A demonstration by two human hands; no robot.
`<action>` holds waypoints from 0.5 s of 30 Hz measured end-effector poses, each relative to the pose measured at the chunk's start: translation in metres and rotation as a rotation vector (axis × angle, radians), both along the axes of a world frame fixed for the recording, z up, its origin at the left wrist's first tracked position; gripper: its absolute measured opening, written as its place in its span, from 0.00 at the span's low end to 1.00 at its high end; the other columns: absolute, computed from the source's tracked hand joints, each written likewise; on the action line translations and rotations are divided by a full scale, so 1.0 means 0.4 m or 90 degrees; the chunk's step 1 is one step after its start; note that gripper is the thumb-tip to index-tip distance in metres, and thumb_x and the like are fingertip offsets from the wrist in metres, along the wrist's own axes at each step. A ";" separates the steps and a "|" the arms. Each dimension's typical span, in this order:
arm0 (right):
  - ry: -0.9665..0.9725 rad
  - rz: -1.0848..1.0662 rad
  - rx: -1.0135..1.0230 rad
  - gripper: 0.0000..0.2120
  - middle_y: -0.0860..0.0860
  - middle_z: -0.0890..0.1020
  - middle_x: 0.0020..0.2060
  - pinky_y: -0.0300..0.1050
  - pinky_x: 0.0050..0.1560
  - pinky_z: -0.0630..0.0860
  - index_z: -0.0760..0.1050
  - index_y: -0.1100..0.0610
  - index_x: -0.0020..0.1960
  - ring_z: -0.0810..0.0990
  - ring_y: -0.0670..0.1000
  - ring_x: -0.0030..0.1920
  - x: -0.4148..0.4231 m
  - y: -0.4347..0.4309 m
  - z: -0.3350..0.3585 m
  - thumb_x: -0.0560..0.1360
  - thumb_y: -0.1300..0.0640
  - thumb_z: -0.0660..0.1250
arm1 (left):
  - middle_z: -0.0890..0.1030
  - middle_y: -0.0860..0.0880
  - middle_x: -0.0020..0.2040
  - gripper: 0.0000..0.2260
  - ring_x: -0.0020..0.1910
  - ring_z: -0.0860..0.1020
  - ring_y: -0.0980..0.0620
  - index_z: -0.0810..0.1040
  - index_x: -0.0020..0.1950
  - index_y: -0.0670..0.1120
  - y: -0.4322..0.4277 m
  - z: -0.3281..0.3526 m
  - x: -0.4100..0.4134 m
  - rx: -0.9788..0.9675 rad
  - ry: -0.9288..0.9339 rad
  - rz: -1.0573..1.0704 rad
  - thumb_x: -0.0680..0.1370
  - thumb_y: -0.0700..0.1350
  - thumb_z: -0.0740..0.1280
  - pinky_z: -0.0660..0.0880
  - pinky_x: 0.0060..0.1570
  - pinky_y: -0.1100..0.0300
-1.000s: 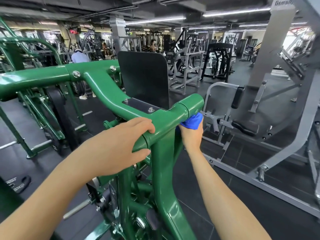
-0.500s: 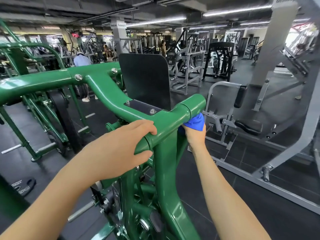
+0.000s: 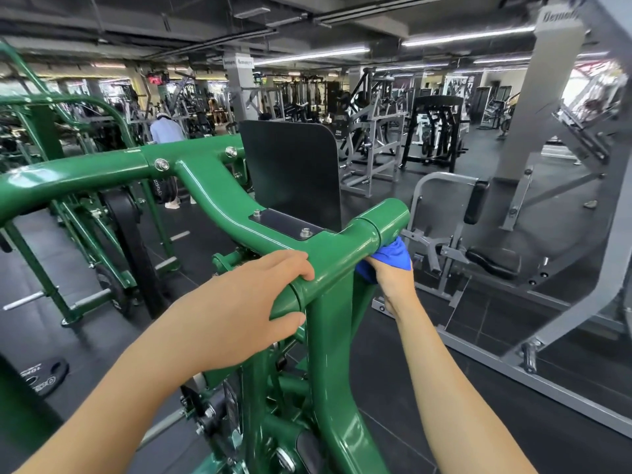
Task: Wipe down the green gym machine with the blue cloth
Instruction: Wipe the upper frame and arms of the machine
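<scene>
big gym hall around me. dark tiled floor (image 3: 444,388), matte. exposed dark ceiling (image 3: 102,15) with long strip lights (image 3: 468,36), all on. grey pillar (image 3: 239,87) mid-room with a sign on it. grey machine (image 3: 543,114) close on my right, black rack (image 3: 437,131) further back. weight plate (image 3: 41,374) flat on the floor to my left. person in a pale top (image 3: 166,130) far back.

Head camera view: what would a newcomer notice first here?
The glossy green gym machine fills the middle and left, its thick tube sweeping toward the camera. The left hand grips that tube at centre, while the right hand holds a bright blue cloth under the tube's right end. A grey machine frame stands at right.
</scene>
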State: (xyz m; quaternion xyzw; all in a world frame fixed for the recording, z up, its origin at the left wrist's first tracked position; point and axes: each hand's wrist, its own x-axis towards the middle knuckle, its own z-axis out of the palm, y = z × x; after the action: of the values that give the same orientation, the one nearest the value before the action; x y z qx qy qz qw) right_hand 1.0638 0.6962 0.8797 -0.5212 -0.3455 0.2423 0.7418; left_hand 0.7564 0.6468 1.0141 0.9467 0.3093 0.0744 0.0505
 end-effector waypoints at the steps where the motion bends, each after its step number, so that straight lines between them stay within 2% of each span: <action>1: 0.013 -0.018 -0.001 0.14 0.49 0.87 0.54 0.53 0.60 0.82 0.82 0.51 0.58 0.85 0.51 0.56 0.000 -0.008 -0.005 0.74 0.60 0.77 | 0.49 0.76 0.76 0.18 0.66 0.73 0.62 0.59 0.68 0.71 -0.001 -0.001 -0.001 0.002 0.001 0.001 0.81 0.63 0.62 0.75 0.64 0.52; 5: 0.036 -0.020 0.042 0.18 0.52 0.86 0.58 0.49 0.58 0.82 0.81 0.53 0.63 0.85 0.52 0.58 0.027 -0.054 -0.023 0.75 0.61 0.77 | 0.49 0.76 0.77 0.19 0.67 0.73 0.61 0.59 0.69 0.71 -0.002 -0.005 0.000 0.001 0.000 0.000 0.81 0.63 0.62 0.74 0.65 0.52; 7: 0.053 -0.025 0.040 0.16 0.52 0.86 0.56 0.48 0.57 0.83 0.81 0.56 0.62 0.85 0.51 0.55 0.037 -0.057 -0.021 0.76 0.64 0.75 | 0.49 0.76 0.77 0.19 0.66 0.73 0.61 0.59 0.69 0.71 -0.003 -0.005 0.003 0.000 0.003 0.004 0.81 0.63 0.62 0.75 0.64 0.52; 11: 0.202 -0.042 -0.007 0.05 0.51 0.85 0.43 0.46 0.46 0.78 0.80 0.56 0.46 0.81 0.52 0.46 0.014 -0.031 0.024 0.75 0.66 0.70 | 0.49 0.76 0.77 0.19 0.66 0.73 0.62 0.59 0.69 0.71 -0.002 -0.005 0.000 0.008 0.001 0.003 0.81 0.63 0.62 0.76 0.63 0.53; 13: 0.279 -0.050 0.002 0.07 0.50 0.81 0.37 0.44 0.41 0.72 0.76 0.56 0.41 0.77 0.51 0.39 0.005 -0.021 0.049 0.76 0.64 0.66 | 0.48 0.75 0.77 0.19 0.66 0.74 0.62 0.59 0.69 0.70 -0.003 -0.005 -0.003 0.014 0.003 0.005 0.81 0.64 0.62 0.76 0.63 0.53; 15: 0.355 -0.088 0.013 0.06 0.49 0.81 0.36 0.44 0.39 0.71 0.76 0.55 0.41 0.76 0.50 0.35 0.014 -0.012 0.073 0.76 0.60 0.65 | 0.48 0.75 0.78 0.19 0.66 0.74 0.62 0.58 0.70 0.70 -0.005 -0.005 -0.004 0.012 0.003 0.006 0.81 0.63 0.61 0.76 0.64 0.52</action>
State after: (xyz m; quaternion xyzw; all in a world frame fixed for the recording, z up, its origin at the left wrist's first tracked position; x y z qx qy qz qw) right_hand 1.0696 0.6914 0.9088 -0.4494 -0.0945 0.3215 0.8281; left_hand 0.7546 0.6446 1.0120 0.9457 0.3135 0.0753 0.0405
